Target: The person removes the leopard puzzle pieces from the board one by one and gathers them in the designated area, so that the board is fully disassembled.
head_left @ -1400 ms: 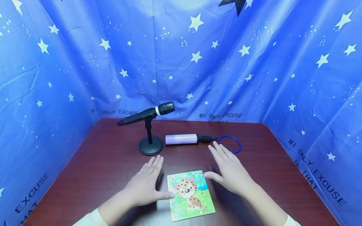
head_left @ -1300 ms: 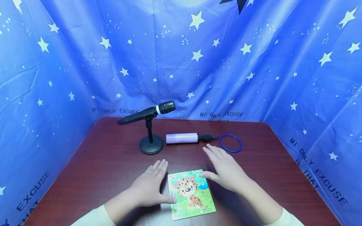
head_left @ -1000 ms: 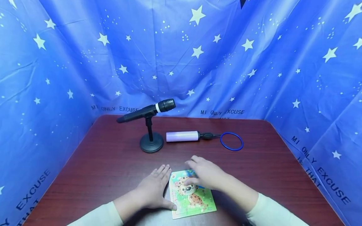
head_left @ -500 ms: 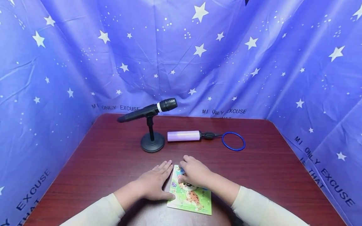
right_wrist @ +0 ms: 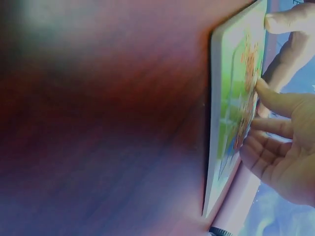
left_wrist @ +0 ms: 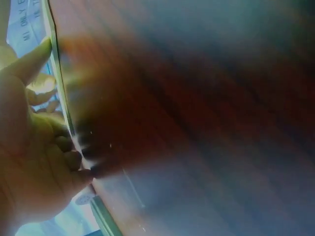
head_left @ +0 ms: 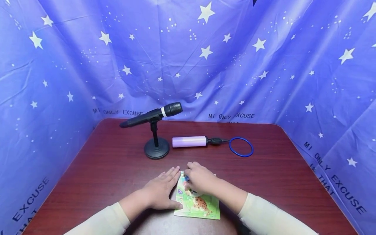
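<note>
A square jigsaw puzzle board (head_left: 202, 209) with a spotted leopard cub on green lies on the table. My left hand (head_left: 160, 192) lies along the board's left edge, fingers extended, its thumb over the lower left border. Over the board's upper part, my right hand (head_left: 201, 179) has its fingers bent down and covers the cub's head. In the right wrist view, the right hand's thumb and fingertips touch the picture (right_wrist: 246, 64), a little apart from each other. Whether they pinch a piece I cannot tell. The left wrist view shows the left hand (left_wrist: 39, 157) at the side.
A black microphone (head_left: 147, 118) sits on a round-based stand (head_left: 156, 149) behind the left hand. Right of it lies a purple hand pump (head_left: 189, 141) with a black nozzle end. A blue ring (head_left: 241, 147) lies beside that nozzle. Star-printed cloth (head_left: 188, 58) surrounds the dark red table (head_left: 111, 156).
My right hand has moved left from beside the board onto its upper part, its fingers bending. The left hand has come against the left edge. The board has turned slightly.
</note>
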`<state>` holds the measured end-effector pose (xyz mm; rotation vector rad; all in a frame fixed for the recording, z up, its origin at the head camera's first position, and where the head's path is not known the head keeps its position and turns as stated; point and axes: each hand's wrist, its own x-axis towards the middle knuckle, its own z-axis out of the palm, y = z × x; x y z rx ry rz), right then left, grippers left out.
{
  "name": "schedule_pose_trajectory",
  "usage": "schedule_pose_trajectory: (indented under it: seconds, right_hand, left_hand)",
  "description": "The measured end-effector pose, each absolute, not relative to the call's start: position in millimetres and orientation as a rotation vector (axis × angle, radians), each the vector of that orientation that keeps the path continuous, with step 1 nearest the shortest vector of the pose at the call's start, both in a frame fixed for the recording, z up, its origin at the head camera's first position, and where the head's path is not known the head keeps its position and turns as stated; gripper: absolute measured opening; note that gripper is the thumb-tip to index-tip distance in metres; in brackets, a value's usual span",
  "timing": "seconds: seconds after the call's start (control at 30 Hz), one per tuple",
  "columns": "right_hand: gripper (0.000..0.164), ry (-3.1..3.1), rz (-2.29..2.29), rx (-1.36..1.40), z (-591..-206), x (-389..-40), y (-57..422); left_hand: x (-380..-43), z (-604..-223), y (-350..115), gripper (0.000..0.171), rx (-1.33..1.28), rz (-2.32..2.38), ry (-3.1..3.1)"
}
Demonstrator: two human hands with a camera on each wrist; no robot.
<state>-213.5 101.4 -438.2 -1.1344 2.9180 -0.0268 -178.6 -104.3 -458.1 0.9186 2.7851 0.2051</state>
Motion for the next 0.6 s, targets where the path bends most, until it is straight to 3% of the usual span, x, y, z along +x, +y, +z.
schedule_pose_trajectory:
  seconds: [0.37, 0.6]
  right_hand:
    - [0.035, 2.96, -0.004, -1.081, -436, -211, 99]
    - [0.048, 2.873, -0.06, -1.008, -432, -219, 92]
  left_hand:
    - [-174, -448, -103, 0.112, 0.853, 0.107, 2.812]
    - [-178, -450, -102, 0.113, 0.871, 0.103, 2.81]
